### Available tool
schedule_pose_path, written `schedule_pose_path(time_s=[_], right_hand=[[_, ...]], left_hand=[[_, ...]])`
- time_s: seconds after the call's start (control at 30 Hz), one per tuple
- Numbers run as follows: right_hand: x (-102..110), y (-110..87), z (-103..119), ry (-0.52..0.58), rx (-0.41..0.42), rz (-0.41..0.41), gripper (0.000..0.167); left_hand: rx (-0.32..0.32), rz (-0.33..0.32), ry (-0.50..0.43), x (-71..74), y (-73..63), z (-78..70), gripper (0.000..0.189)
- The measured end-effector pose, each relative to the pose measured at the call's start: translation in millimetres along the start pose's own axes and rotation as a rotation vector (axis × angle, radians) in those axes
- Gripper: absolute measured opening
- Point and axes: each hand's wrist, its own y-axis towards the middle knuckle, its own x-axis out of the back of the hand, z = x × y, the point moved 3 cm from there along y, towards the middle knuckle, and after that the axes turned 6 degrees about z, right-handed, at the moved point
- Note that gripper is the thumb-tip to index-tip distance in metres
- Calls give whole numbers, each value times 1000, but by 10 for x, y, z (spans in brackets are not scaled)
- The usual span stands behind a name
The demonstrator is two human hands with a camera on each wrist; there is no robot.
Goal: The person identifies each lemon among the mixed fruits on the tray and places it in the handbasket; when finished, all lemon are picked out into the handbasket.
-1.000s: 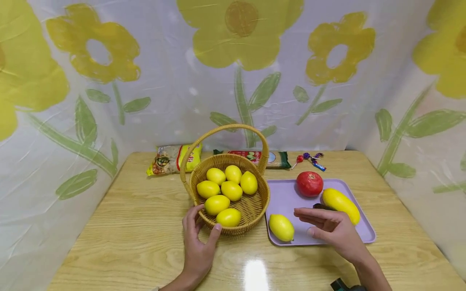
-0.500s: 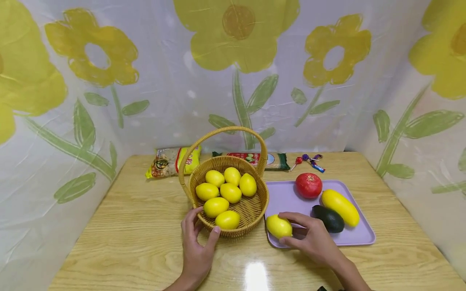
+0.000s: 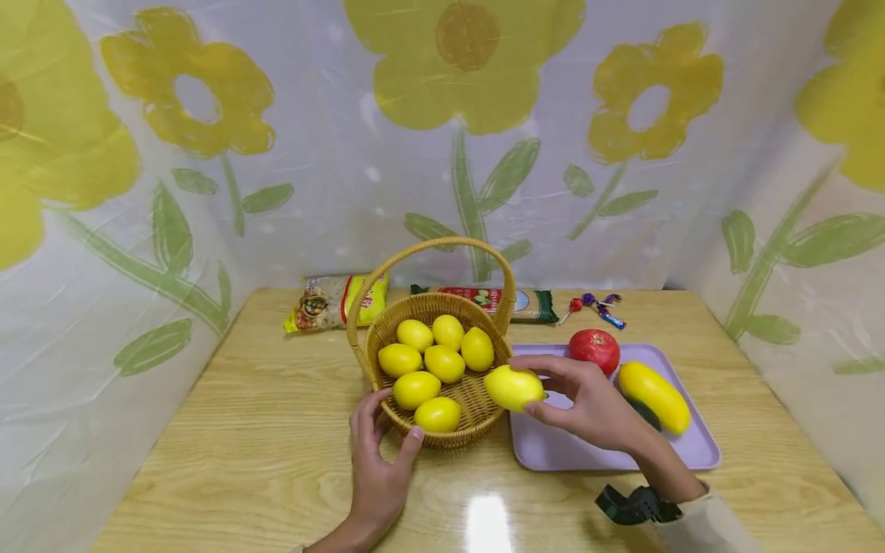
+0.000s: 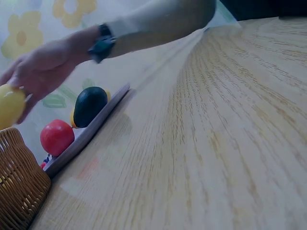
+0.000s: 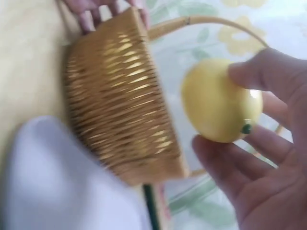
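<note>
My right hand (image 3: 591,403) pinches a yellow lemon (image 3: 513,388) between thumb and fingers. In the head view the lemon overlaps the right rim of a wicker basket (image 3: 475,398); in the right wrist view it is raised above the rim, apart from the wicker (image 5: 115,96). Several other lemons (image 3: 416,390) lie inside the basket. My left hand (image 3: 379,468) holds the basket at its front left, fingers and thumb at the rim. Beside the basket, a lilac tray (image 3: 553,453) bears a red pomegranate-like fruit (image 3: 594,350), a long yellow fruit (image 3: 655,395) and a dark green avocado-like fruit (image 4: 90,106).
The basket's tall arched handle (image 3: 442,241) stands upright. Behind it lie a yellow food bag (image 3: 332,302) and a red and green packet (image 3: 532,305). Lollipops and small wrapped sweets (image 3: 600,306) are at the back right. A flowered cloth (image 3: 318,177) encloses the wooden table (image 3: 276,430).
My right hand reached the lemon on the tray, took hold of it and lifted it leftward to the basket's rim. My left hand has stayed at the basket.
</note>
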Motion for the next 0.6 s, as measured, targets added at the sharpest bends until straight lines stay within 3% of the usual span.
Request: schedule_pose_path(time_s=[0.1, 0.17, 0.4, 0.47, 0.6], right_hand=[[18, 221, 50, 1, 59, 97, 51], [26, 326, 64, -4, 78, 119, 50], [130, 378, 97, -71, 80, 38, 50], [185, 328, 120, -83, 77, 14, 49], [352, 171, 198, -207, 55, -63, 48]], left_hand=[[0, 0, -2, -18, 3, -10, 70], [-1, 0, -3, -30, 5, -12, 70], [-8, -16, -1, -32, -19, -33, 69], [-41, -42, 0, 7, -2, -69, 65], [-192, -149, -2, 223, 160, -224, 56]])
